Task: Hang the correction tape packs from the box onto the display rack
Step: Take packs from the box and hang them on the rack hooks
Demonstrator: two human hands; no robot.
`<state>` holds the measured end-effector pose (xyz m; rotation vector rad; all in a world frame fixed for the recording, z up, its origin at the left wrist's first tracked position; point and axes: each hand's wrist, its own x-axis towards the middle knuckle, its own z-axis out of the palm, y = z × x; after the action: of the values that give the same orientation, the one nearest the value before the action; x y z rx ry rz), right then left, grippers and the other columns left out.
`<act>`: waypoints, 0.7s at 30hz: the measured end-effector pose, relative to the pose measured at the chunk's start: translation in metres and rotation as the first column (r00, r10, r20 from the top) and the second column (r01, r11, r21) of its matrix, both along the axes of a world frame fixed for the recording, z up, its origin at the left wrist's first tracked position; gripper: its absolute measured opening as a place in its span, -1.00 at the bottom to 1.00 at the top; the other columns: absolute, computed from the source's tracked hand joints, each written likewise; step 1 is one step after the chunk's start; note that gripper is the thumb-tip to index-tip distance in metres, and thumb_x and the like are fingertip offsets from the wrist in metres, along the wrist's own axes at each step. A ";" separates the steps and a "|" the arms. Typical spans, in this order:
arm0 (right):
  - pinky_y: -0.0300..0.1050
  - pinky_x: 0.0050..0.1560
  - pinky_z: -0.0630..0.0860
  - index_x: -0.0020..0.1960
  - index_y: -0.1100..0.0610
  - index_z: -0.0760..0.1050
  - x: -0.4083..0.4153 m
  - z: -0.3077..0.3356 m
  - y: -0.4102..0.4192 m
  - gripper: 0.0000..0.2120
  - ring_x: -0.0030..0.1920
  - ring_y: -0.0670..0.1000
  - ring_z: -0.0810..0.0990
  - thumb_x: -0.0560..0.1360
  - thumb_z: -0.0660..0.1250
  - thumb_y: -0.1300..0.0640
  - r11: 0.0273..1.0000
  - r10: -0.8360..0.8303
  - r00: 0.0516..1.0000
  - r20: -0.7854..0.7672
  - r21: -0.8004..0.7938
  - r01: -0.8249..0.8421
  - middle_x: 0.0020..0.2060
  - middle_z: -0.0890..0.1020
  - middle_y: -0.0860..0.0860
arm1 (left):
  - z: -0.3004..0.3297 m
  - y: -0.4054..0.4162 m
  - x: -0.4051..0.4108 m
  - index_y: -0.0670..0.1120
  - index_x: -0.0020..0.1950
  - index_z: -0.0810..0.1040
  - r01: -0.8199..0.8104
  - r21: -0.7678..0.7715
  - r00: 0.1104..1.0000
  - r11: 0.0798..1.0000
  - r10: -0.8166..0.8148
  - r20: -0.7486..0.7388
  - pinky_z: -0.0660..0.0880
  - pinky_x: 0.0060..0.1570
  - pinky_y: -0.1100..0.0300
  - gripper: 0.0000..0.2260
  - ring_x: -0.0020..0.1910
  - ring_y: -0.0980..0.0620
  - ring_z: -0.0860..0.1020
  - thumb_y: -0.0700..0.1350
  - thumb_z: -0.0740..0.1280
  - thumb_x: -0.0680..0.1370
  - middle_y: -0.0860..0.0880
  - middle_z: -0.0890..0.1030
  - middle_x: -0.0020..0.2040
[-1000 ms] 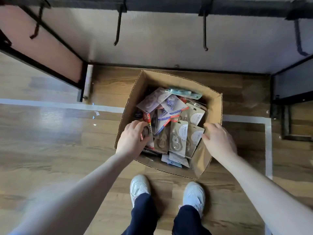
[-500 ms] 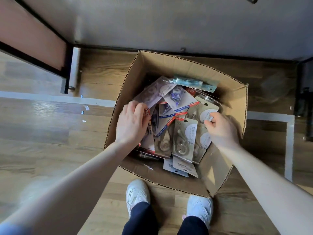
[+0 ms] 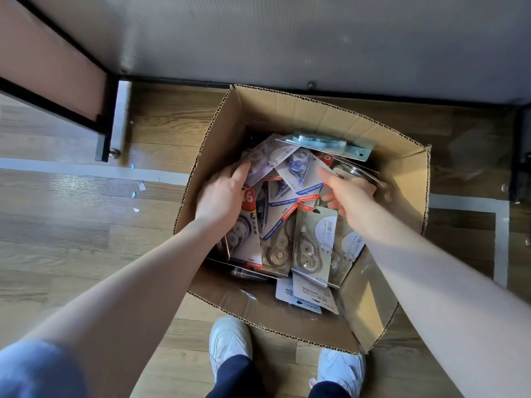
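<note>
- "CORRECTION TAPE" and "SMOOTH" on blue-and-red strips of the packs (image 3: 298,201) mid-box
- "36" in white on a red pack (image 3: 249,198) beside the left hand (image 3: 219,198)
- "36" on a grey pack (image 3: 314,239), near right
- "SMOOTH" on the red pack's near edge

Wood floor (image 3: 71,239), white shoes (image 3: 230,340) – paper scraps (image 3: 137,193)

box (image 3: 290,110) top open | packs (image 3: 311,239) crowd interior | walls hem sides
</note>
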<state>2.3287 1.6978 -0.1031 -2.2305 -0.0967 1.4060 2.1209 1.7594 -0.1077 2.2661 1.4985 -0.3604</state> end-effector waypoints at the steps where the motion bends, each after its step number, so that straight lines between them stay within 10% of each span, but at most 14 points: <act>1: -0.30 -0.48 0.27 -0.25 0.11 0.49 -0.004 -0.002 0.004 -0.72 -0.45 -0.09 0.44 0.38 0.46 -0.08 0.999 -0.048 0.999 -0.015 -0.003 0.048 -0.37 0.57 0.00 | 0.001 -0.001 0.000 0.01 0.49 0.16 0.010 0.018 1.000 1.000 -0.009 -0.014 0.39 0.07 -0.05 -0.52 0.15 -0.23 0.44 -0.22 0.15 0.58 -0.18 0.43 0.26; 7: -0.15 -0.36 0.54 -0.21 0.17 0.42 -0.010 -0.005 -0.004 -0.85 -0.22 0.09 0.62 0.41 0.36 0.34 0.949 -0.304 0.950 -0.077 0.060 0.308 -0.13 0.58 0.16 | 0.020 -0.013 -0.014 -0.13 0.30 0.46 0.288 0.256 0.955 0.923 -0.295 -0.011 0.50 -0.22 -0.01 -0.58 -0.19 -0.24 0.53 -0.15 0.34 0.44 -0.21 0.54 -0.10; 14: 0.12 -0.31 0.62 -0.03 0.05 0.38 -0.002 0.014 -0.071 -0.91 -0.17 0.19 0.60 0.48 0.24 0.11 0.993 -0.113 0.939 0.323 0.060 0.099 -0.07 0.52 0.07 | 0.026 -0.047 -0.044 -0.08 0.13 0.45 0.397 0.079 0.915 0.914 -0.401 0.046 0.41 0.23 -0.08 -0.65 0.21 -0.24 0.48 -0.11 0.19 0.36 -0.25 0.44 0.30; 18: -0.08 -0.46 0.57 0.17 0.25 0.36 0.002 0.023 -0.081 -0.77 -0.14 0.12 0.55 0.52 0.23 0.28 0.985 -0.141 0.950 0.279 0.131 0.108 -0.03 0.50 0.09 | 0.027 -0.044 -0.036 -0.05 -0.20 0.57 0.437 -0.011 0.899 0.900 -0.437 -0.038 0.30 0.26 0.00 -0.73 0.09 -0.19 0.56 0.05 0.15 0.34 -0.19 0.54 0.17; 21: -0.26 -0.55 0.50 0.18 0.25 0.41 0.003 0.024 -0.077 -0.71 -0.25 0.00 0.60 0.46 0.28 0.34 0.970 -0.179 0.953 0.244 0.204 0.130 -0.10 0.59 0.10 | 0.027 -0.035 -0.014 -0.11 -0.08 0.51 0.270 -0.020 0.963 0.963 -0.270 0.015 0.44 -0.01 0.01 -0.65 -0.09 -0.20 0.58 0.15 0.16 0.47 -0.14 0.58 -0.01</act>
<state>2.3318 1.6206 -0.0796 -2.2024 -0.1330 0.9737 2.1064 1.7244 -0.0808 2.4545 1.1732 -0.4368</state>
